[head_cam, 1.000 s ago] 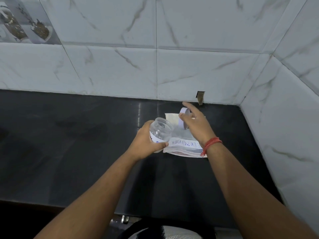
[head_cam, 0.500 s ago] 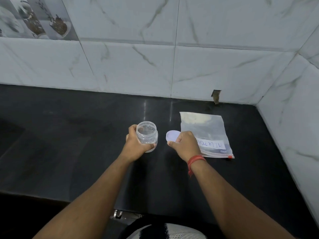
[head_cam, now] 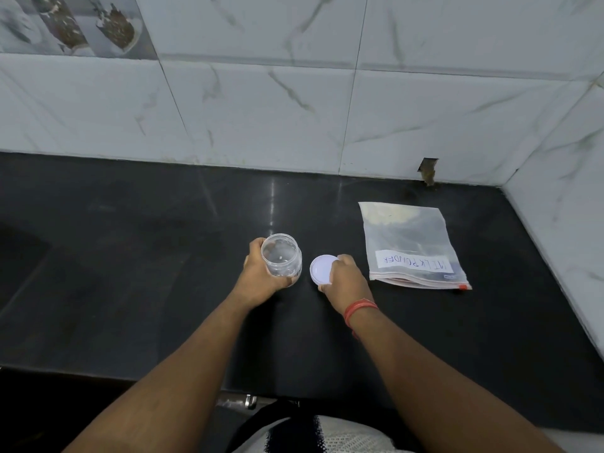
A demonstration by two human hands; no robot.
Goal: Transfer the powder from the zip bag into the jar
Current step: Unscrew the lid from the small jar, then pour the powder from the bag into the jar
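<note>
A clear plastic jar with its mouth open stands on the black counter, wrapped by my left hand. Just right of it my right hand holds the jar's white lid, underside up, low over the counter. The zip bag lies flat further right, apart from both hands. It carries a white label reading MILK POWDER, and pale powder shows at its far end. Its red zip edge faces me.
White marble-look tiled walls close the counter at the back and on the right, forming a corner behind the bag. A small notch breaks the back wall's base. The counter's front edge runs below my forearms.
The jar came down from the air onto the counter left of the bag. My right hand carried the lid away from over the bag and lowered it beside the jar.
</note>
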